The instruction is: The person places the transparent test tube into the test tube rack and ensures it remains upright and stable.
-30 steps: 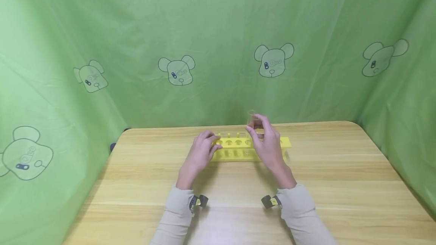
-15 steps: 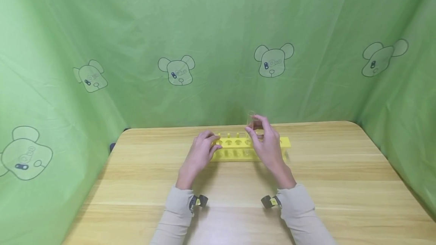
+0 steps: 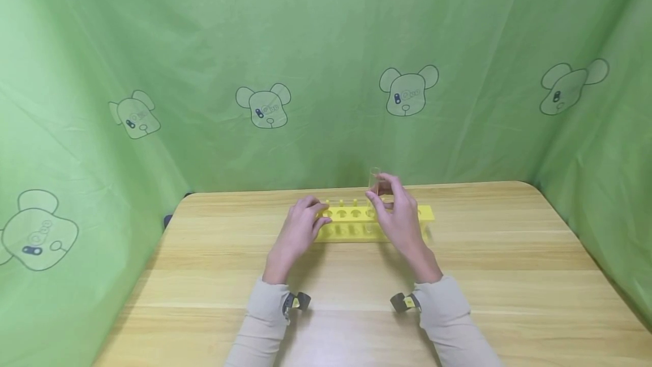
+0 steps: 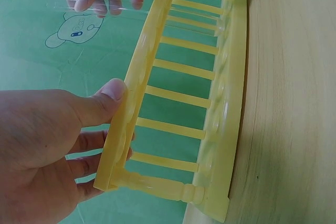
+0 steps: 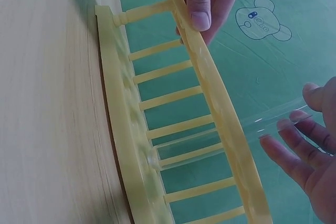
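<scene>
A clear test tube (image 3: 374, 178) stands upright through a hole in the top bar of a yellow test tube rack (image 3: 342, 238). My right hand (image 3: 402, 214) pinches the tube near its upper end, thumb on one side and fingers on the other. In the right wrist view the tube's rounded lower end (image 5: 153, 158) is down at the rack's base. At the rack's left end my left hand (image 3: 300, 225) grips the top bar, with the thumb (image 4: 113, 90) on the near side and the fingers behind it. My right hand hides part of the rack's right half.
The rack stands near the back edge of a wooden table (image 3: 351, 321). Several short yellow pegs (image 3: 342, 203) rise along its rear side. A green curtain (image 3: 326, 146) with bear-head prints hangs behind and at both sides.
The test tube has sunk slightly in its rack hole, and my right hand has shifted very little with it. My left hand stays in place on the rack.
</scene>
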The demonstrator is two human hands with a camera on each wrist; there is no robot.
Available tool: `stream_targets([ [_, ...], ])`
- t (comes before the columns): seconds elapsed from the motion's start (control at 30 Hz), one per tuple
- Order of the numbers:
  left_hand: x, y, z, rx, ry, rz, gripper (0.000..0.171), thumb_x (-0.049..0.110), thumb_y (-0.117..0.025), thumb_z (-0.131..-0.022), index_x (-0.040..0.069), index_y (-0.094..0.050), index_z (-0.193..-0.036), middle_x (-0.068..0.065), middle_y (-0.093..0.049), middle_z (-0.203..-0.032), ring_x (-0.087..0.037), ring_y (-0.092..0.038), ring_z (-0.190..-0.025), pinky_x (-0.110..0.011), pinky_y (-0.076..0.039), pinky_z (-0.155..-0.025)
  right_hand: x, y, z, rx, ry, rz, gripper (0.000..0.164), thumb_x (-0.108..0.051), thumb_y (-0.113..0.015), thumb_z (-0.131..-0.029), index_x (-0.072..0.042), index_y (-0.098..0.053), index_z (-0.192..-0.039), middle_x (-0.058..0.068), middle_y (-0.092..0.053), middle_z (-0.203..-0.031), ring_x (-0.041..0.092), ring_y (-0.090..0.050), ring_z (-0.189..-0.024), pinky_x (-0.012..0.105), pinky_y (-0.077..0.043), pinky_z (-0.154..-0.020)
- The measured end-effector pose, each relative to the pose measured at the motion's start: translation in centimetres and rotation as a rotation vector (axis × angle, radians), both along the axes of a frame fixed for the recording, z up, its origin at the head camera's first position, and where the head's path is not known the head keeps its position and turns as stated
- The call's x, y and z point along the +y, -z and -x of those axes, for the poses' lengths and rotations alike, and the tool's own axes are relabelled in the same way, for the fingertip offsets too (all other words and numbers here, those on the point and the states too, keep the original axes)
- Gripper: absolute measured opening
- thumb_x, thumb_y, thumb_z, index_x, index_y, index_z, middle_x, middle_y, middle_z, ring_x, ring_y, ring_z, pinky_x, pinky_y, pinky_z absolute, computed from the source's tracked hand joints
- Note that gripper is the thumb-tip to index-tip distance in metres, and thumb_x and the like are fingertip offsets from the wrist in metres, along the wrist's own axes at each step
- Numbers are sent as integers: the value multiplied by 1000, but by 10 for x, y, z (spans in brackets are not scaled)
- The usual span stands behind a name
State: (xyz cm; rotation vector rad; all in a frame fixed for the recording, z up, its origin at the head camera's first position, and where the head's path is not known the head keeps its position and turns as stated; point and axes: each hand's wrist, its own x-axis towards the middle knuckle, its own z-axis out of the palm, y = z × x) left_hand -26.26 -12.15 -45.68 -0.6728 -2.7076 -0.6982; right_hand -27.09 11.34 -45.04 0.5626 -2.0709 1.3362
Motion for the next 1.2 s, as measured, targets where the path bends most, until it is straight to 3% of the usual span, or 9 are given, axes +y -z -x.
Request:
stream_targets([
  [0.9, 1, 0, -1, -9, -3, -2, 36, 23, -72, -96, 0, -70, -124, -12, -65, -117, -29, -61, -108, -46, -50, -98, 2, 5, 0, -20, -19, -14, 39, -3, -74, -94, 2, -56, -127, 13, -68, -102, 29, -70, -97, 30, -63, -72],
  [1.2, 1, 0, -2, 21, 4, -5, 35, 22, -74, -94, 0, -71, -122, -12, -66, -114, -29, -62, -105, -47, -51, -96, 1, 7, 1, -28, -20, -14, 40, -3, -73, -94, 4, -55, -129, 14, -68, -102, 29, -69, -97, 35, -64, -73],
])
